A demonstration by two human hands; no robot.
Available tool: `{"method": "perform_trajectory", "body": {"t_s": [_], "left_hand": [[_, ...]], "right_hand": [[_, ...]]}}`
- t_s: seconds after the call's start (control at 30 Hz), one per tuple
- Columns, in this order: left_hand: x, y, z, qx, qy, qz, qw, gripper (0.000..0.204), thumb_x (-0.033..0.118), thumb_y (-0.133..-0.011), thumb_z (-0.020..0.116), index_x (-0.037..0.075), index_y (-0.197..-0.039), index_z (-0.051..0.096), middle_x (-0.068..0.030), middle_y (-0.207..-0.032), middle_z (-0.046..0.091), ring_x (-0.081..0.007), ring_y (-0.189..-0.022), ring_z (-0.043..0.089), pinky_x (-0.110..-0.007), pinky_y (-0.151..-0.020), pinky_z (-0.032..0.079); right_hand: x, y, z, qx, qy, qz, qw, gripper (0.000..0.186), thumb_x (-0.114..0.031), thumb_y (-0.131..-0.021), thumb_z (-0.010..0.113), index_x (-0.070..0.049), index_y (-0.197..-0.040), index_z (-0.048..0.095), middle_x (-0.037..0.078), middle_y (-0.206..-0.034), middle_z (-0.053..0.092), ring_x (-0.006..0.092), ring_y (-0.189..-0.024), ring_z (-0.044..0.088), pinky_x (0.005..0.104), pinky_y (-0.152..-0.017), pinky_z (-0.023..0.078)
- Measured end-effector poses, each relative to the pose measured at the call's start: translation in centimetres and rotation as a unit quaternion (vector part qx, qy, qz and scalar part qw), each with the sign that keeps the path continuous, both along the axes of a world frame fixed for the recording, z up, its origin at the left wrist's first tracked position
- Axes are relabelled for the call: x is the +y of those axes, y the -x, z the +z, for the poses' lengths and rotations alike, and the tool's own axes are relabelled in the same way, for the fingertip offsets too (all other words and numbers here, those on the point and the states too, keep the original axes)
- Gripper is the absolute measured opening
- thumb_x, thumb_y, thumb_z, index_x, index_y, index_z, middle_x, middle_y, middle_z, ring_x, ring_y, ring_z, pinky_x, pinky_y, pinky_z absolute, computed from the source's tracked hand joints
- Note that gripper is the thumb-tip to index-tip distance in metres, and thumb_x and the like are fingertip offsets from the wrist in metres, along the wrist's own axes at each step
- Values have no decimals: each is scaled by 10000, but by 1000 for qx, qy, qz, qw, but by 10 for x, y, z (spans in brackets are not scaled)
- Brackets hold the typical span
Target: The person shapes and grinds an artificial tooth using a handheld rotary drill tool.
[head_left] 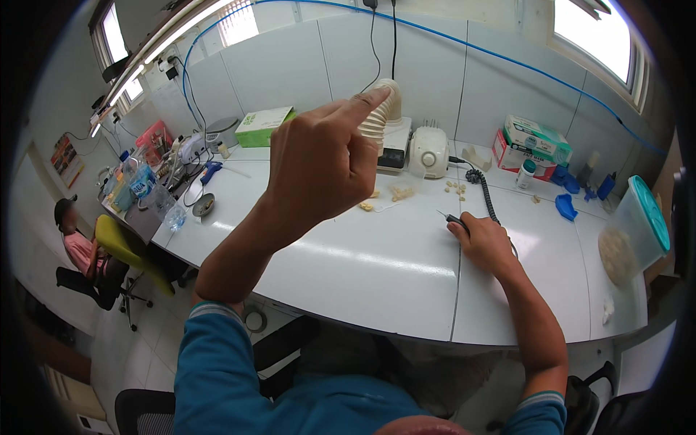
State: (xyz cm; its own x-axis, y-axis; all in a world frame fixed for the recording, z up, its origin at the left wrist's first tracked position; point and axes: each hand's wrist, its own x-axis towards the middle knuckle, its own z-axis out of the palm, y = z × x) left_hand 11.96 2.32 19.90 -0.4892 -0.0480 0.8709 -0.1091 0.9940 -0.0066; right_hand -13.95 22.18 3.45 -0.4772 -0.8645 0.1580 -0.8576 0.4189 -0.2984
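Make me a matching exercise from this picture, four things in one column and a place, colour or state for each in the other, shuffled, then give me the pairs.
Things:
1. Left hand
2. Right hand
3. Clear plastic tub
4. Rounded white unit

Descriptions:
A. Topped with a turquoise lid
B. Holding a slim dark tool
C. At the back of the table, left of the stacked boxes
D. Raised, with the index finger extended

Pairs: 1-D, 2-B, 3-A, 4-C
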Motion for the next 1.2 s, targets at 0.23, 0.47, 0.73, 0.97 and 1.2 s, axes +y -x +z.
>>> {"method": "perform_trajectory", "body": {"t_s": [0.23, 0.47, 0.73, 0.97, 1.2], "left_hand": [[1, -8, -24, -53, -59, -21, 997, 459, -29, -866, 604, 18, -1251, 850, -163, -824, 781, -167, -543, 612, -352, -561, 487], [-3, -6, -52, -92, -110, -25, 989, 447, -24, -860, 607, 0, -1246, 832, -159, -851, 777, -214, -593, 659, -383, -625, 538], [1, -7, -51, -105, -129, -31, 986, 463, -23, -855, 609, 0, -1262, 830, -138, -804, 736, -212, -598, 647, -380, -629, 538], [2, -9, -46, -66, -109, -39, 991, 484, -29, -884, 593, 15, -1309, 818, -111, -760, 694, -157, -575, 581, -349, -592, 481], [-52, 1, -2, 94, -249, -224, 937, 495, -1, -977, 490, 27, -1350, 814, 56, -670, 484, -26, -591, 366, -258, -540, 319]], "right_hand": [[0, 5, -4, 7, 3, 4, 1000, 488, -504, -1157, 617, -38, -1066, 726, 210, -846, 760, 446, -832, 748, 586, -779, 562], [-1, 2, -3, 5, -1, 7, 1000, 472, -493, -1154, 628, -40, -1056, 720, 205, -839, 759, 446, -827, 745, 575, -774, 561], [-1, 1, -2, 2, -1, 2, 1000, 457, -479, -1154, 634, -38, -1064, 717, 205, -838, 759, 448, -823, 743, 579, -772, 556], [1, 1, -2, 4, -5, 1, 1000, 455, -475, -1154, 636, -37, -1058, 716, 204, -828, 758, 453, -811, 743, 581, -768, 556], [-10, -2, 1, 4, -10, 11, 1000, 455, -475, -1161, 625, -37, -1065, 707, 211, -807, 745, 459, -813, 734, 580, -765, 552]]}}
